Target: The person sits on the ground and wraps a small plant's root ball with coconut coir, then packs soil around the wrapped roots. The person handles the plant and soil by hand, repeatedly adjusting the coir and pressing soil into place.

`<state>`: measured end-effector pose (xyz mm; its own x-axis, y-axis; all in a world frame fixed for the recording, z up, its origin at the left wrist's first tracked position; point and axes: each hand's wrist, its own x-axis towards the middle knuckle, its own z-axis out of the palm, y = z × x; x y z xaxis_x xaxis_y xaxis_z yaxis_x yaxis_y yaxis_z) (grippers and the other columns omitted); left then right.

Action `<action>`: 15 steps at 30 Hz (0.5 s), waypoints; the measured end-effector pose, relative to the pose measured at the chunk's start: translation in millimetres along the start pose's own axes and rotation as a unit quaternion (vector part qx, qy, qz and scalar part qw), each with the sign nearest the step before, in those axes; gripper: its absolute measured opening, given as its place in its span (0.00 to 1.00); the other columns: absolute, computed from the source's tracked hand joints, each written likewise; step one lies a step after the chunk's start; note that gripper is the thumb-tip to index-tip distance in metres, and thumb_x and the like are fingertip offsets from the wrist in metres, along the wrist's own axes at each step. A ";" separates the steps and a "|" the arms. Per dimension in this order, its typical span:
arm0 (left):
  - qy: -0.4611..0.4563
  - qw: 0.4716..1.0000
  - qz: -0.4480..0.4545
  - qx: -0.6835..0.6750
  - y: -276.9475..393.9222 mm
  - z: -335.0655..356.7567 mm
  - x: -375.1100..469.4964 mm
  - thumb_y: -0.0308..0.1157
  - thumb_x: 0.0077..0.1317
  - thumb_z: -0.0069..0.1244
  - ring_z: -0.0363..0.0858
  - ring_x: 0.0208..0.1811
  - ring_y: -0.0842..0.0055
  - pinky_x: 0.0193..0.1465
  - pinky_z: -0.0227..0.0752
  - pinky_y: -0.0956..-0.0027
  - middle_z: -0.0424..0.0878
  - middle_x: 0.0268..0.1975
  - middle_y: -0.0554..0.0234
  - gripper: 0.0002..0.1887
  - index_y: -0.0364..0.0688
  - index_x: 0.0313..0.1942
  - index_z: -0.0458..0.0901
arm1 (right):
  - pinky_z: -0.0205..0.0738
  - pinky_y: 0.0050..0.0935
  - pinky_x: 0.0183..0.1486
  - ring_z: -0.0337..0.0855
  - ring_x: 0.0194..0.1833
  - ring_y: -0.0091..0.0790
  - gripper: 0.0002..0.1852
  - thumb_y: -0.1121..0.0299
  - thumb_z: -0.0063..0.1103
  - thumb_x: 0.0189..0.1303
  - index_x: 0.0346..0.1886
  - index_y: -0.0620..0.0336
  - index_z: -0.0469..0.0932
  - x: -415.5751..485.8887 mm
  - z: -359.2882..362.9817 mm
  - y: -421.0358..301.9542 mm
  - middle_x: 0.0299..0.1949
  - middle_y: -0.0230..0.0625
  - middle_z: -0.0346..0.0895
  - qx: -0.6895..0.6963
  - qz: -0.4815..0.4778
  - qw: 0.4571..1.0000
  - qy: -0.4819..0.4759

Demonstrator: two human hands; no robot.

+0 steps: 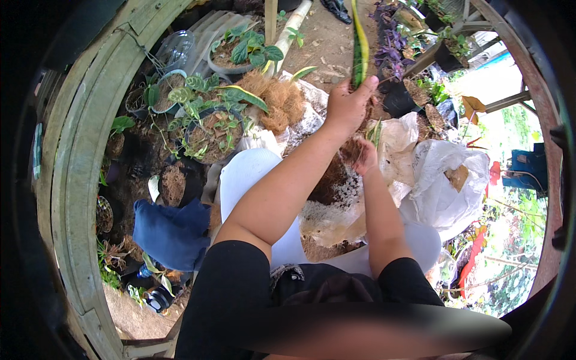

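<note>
My left hand (346,105) is closed around the base of an upright snake plant leaf (360,49), green with yellow edges. Below and to the right of it, my right hand (363,155) cups a clump of brown, fibrous root and soil (352,151); a smaller variegated shoot (375,133) stands just above these fingers. Under both hands, dark soil and white granules (346,191) lie on an open whitish sack (400,139). A heap of brown coconut fibre (281,101) rests at the sack's upper left, with further yellow-edged leaves around it.
Potted leafy plants (213,135) crowd the left side, near a dark blue cloth (171,234). A crumpled white plastic sack (445,180) sits at the right. Purple-leaved plants (391,45) line the upper right. Beyond the fibre lies a pale pole (292,33).
</note>
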<state>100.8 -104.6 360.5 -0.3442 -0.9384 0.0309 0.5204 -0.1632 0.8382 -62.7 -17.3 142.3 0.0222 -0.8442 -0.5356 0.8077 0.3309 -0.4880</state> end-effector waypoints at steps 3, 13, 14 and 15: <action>0.006 1.000 -0.003 0.020 -0.2 -4.4 -0.3 0.48 0.65 0.55 0.75 0.27 0.83 0.35 0.69 0.78 0.78 0.28 0.67 0.19 0.40 0.35 0.76 | 0.78 0.53 0.42 0.84 0.42 0.45 0.16 0.57 0.49 0.59 0.41 0.55 0.80 -28.0 56.1 -56.1 0.41 0.40 0.83 -0.022 -0.084 0.996 0.004; 0.046 0.988 -0.137 -0.052 -38.9 11.8 -14.1 0.69 0.64 0.36 0.73 0.42 0.79 0.49 0.66 0.73 0.75 0.38 0.64 0.34 0.42 0.41 0.74 | 0.74 0.43 0.51 0.82 0.45 0.41 0.19 0.56 0.45 0.67 0.47 0.61 0.77 -146.2 153.6 -98.3 0.44 0.40 0.81 -0.070 -0.310 0.948 0.025; 0.031 0.984 -0.170 -0.046 -44.7 12.3 -15.1 0.68 0.65 0.34 0.74 0.44 0.77 0.51 0.67 0.72 0.75 0.39 0.63 0.34 0.43 0.42 0.74 | 0.74 0.42 0.52 0.82 0.46 0.40 0.19 0.57 0.44 0.67 0.48 0.61 0.77 -145.4 150.5 -91.7 0.44 0.39 0.81 -0.072 -0.333 0.939 0.041; 0.013 0.985 -0.153 -0.078 -51.6 15.6 -17.0 0.68 0.66 0.33 0.74 0.44 0.76 0.51 0.67 0.72 0.76 0.39 0.63 0.33 0.43 0.42 0.74 | 0.73 0.40 0.53 0.81 0.46 0.38 0.19 0.57 0.44 0.67 0.48 0.61 0.77 -141.9 146.7 -86.0 0.45 0.39 0.81 -0.078 -0.361 0.929 0.035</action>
<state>67.6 -75.5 325.2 -0.4852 -0.8447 -0.2258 0.5090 -0.4828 0.7126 -48.9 12.2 361.4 -0.5341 -0.8424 -0.0715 0.5027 -0.2484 -0.8280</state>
